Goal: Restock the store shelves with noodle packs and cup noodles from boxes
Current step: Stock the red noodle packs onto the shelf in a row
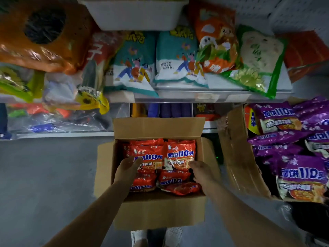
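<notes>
An open cardboard box (156, 209) stands on the floor right below me, filled with several red noodle packs. Two of the packs stand upright side by side, the left red pack (147, 154) and the right red pack (181, 154). My left hand (127, 169) is inside the box with its fingers against the left pack's lower left corner. My right hand (201, 172) reaches in at the right pack's lower right corner. Whether either hand grips a pack is hidden by the backs of the hands.
A second open carton (238, 157) at the right holds several purple noodle packs (300, 177). Shelves in front carry snack bags (131, 63) and a white plastic bin (137, 13). A lower shelf (165, 111) sits behind the box. Grey floor lies to the left.
</notes>
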Motion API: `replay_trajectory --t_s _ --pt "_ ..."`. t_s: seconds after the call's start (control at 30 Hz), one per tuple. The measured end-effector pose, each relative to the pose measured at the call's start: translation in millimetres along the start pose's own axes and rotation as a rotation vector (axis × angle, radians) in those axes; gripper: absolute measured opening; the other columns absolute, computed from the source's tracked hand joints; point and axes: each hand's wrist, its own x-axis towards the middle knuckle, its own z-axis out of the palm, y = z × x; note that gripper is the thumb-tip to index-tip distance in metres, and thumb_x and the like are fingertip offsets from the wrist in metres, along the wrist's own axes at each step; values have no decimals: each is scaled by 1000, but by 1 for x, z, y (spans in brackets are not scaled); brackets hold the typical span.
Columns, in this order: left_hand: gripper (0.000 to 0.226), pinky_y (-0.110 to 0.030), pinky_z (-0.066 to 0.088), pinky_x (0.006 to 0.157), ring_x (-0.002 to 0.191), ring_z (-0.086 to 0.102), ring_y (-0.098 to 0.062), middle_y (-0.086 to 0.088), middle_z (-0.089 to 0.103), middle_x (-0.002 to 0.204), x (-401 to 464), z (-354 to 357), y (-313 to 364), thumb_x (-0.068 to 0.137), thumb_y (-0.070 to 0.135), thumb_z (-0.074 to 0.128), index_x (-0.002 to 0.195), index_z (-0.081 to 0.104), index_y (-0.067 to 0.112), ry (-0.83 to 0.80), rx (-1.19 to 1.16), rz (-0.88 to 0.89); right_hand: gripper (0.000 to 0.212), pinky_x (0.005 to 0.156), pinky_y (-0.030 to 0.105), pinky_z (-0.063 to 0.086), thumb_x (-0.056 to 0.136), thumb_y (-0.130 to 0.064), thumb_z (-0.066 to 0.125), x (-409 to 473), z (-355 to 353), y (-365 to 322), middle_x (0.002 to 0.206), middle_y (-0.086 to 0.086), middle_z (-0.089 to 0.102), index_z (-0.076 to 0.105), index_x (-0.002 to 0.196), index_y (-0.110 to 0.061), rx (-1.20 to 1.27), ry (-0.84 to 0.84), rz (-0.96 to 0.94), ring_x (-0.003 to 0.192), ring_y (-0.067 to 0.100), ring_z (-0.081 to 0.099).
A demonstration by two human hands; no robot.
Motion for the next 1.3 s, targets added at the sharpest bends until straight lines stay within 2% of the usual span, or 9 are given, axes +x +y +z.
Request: replay_trajectory --t_s 0.13,0.27,0.43,0.63,0.8,1.0,1.1,1.23,1.3 --pt "52 -54 55 92 103 67 -30 -5 65 117 47 17 -27 88 45 72 131 54 23 35 10 2 15 104 47 49 101 -38 56 60 9 17 99 -4 62 58 109 -26 -64 7 -16 101 22 61" --pt "55 -53 54 94 107 65 -29 -3 63 120 97 33 -55 89 46 70 136 52 24 54 19 0 30 97 45 52 98 -44 58 122 21 40 113 1 69 62 119 -23 -100 17 -20 103 24 65" --pt "53 -55 50 100 116 62 -29 -1 62 123 147 46 -81 89 44 72 134 52 26 83 -8 -5 35 83 37 51 96 -41 61 176 32 55 117 4 69 58 127 -25 -11 56 -4 98 23 67" --pt "67 -53 48 102 121 60 -29 -4 62 131 189 56 -99 85 48 74 142 48 23 140 61 20 60 93 44 51 93 -43 67 211 42 71 127 8 65 44 145 -22 96 112 37 99 26 63" --pt "77 -54 46 105 126 57 -32 -5 60 135 209 60 -109 82 50 76 146 44 23 166 137 -5 68 98 53 52 87 -50 72 232 47 80 123 7 67 46 143 -23 128 112 82 106 29 66" --pt "73 -57 48 103 122 60 -34 -8 63 131 218 53 -118 77 37 85 140 51 19 156 134 -75 40 83 41 51 91 -46 71 229 46 81 108 0 69 61 124 -25 131 71 66 92 19 66" --pt "72 -57 50 101 118 62 -34 -9 64 128 216 51 -118 76 33 86 138 53 16 163 109 -76 50 79 40 52 87 -47 75 226 47 79 115 4 68 59 128 -23 151 125 55 97 24 66" --pt "64 -56 51 100 113 64 -30 -5 67 121 207 51 -116 77 31 86 133 57 20 145 98 -42 54 70 36 52 82 -41 82 222 49 77 110 5 65 54 124 -19 180 167 30 87 22 65" --pt "62 -56 52 99 109 67 -28 -2 70 116 204 50 -116 74 34 87 128 61 23 130 83 -46 55 75 40 55 80 -38 84 217 49 75 110 3 66 55 123 -20 185 150 20 90 24 67"
